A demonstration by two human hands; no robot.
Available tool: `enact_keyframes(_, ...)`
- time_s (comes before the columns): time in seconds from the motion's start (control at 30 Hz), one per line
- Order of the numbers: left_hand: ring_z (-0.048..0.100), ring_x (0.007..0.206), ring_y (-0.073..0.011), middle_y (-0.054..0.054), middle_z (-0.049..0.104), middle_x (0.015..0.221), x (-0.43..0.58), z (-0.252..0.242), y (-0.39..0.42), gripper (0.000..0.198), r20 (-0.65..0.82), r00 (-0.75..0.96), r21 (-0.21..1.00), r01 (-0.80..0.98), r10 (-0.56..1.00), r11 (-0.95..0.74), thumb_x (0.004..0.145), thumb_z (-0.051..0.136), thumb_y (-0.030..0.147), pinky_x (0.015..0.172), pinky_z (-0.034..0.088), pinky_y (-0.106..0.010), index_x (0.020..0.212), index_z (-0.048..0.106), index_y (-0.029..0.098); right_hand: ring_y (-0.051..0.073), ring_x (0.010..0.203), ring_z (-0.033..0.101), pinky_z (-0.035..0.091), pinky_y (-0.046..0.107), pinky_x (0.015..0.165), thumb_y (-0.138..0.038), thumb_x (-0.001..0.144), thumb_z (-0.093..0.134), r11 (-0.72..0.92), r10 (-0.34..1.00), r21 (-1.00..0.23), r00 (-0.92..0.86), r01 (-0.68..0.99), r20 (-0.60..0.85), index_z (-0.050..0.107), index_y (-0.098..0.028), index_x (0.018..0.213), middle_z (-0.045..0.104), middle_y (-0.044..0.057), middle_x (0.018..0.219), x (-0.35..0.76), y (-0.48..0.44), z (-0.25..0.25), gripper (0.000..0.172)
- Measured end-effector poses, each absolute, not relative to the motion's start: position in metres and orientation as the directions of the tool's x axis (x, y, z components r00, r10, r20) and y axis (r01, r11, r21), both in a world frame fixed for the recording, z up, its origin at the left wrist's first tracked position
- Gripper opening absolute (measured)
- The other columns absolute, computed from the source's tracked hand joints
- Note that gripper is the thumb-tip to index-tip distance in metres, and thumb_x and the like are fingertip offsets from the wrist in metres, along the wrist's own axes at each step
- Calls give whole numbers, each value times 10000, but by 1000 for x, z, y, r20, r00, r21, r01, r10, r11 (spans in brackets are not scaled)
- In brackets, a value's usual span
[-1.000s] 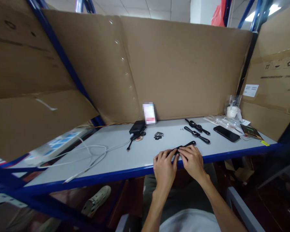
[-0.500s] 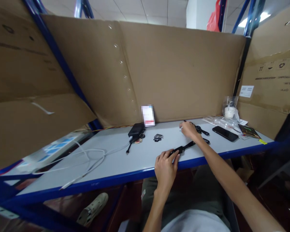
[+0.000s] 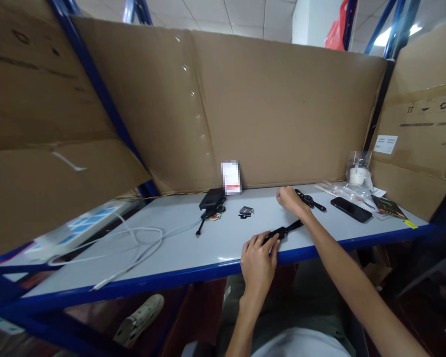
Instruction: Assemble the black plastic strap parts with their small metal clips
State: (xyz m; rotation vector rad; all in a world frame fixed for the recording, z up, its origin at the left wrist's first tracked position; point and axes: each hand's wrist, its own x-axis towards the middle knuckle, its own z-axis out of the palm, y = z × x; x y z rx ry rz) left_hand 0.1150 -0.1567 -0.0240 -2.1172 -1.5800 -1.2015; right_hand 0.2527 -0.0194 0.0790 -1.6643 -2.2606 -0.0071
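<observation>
Your left hand (image 3: 258,255) pinches the near end of a black smartwatch (image 3: 288,229) lying at the front edge of the grey table (image 3: 171,243), while your right hand (image 3: 290,199) rests farther back, fingers curled beside a second watch (image 3: 310,201), its grip impossible to tell

Near table (image 3: 186,245) edge: watch (image 3: 284,229) at left hand (image 3: 259,259)
Farther right: second watch (image 3: 309,200) beside right hand (image 3: 290,199), then phone (image 3: 351,209)
Left: cable (image 3: 141,243)
</observation>
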Motion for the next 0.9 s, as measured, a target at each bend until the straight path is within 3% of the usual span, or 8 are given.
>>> enact_keyframes(0.13,678,1035,-249,-32,759,1145,116,-24,-156,173,728,72,289,869,681,-401,934,669,239,858,473,-401,1061,783,271,168,974,718,521,245,870,-107,983,429,377,887,-319,-240,870,393,704,-180,1221,770,72,1057,266,-73,52,370)
enact_keyframes(0.2,685,1024,-246,-32,761,1142,116,-25,-155,154,741,61,301,860,669,-412,936,664,239,862,473,-403,1031,783,262,173,854,724,541,259,807,-129,943,492,450,847,-567,-128,690,516,746,-171,1112,775,61,959,269,-98,31,308)
enact_keyframes(0.3,695,1011,-240,-38,766,1126,115,-27,-154,132,764,49,310,847,643,-432,934,660,231,883,476,-405,992,777,249,178,746,703,543,273,731,-137,894,527,494,834,-718,-33,490,552,756,-171,1016,763,50,854,267,-119,7,262)
enact_keyframes(0.5,677,1099,-240,-19,756,1174,110,-24,-155,228,735,84,331,822,673,-463,913,621,120,950,486,-417,931,784,278,204,842,688,518,291,770,-129,858,544,492,829,-729,0,476,559,749,-195,885,757,58,884,265,-123,3,217)
enact_keyframes(0.9,657,1190,-249,-12,746,1216,109,-23,-155,331,689,111,332,831,716,-447,908,570,73,1033,479,-455,992,797,298,171,816,673,484,267,796,-40,862,543,547,802,-673,-81,498,592,732,-194,835,742,31,858,264,-133,8,245)
